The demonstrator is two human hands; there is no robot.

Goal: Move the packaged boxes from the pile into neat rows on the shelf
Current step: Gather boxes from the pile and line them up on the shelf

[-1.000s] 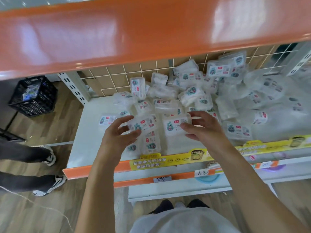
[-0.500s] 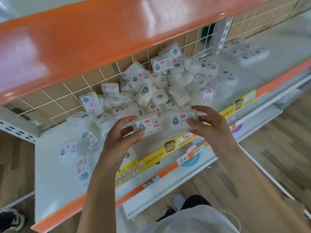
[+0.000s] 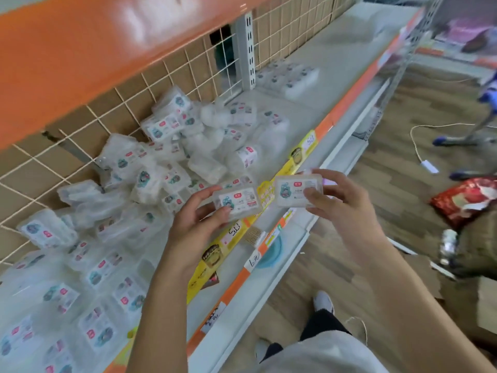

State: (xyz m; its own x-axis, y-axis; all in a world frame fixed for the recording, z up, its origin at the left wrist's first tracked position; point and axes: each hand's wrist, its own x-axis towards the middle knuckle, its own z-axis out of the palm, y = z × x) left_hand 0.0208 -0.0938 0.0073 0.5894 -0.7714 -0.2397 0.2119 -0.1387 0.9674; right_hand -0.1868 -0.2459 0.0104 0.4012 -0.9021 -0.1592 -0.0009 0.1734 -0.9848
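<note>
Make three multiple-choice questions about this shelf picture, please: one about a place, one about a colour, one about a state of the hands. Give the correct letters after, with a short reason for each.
1. Where is the pile of boxes?
A. on the floor
B. on the shelf, against the wire grid at the back
C. inside a basket

2. What colour is the front edge of the shelf?
A. orange
B. green
C. black

3. What are the hands doing?
A. both hang empty
B. only the left hand holds a box
C. each hand holds one box

Answers:
1. B: the boxes are heaped on the white shelf board and lean on the wire grid.
2. A: an orange strip runs along the edge, partly under yellow labels.
3. C: the left hand grips the left box, and the right hand grips the right box.
</note>
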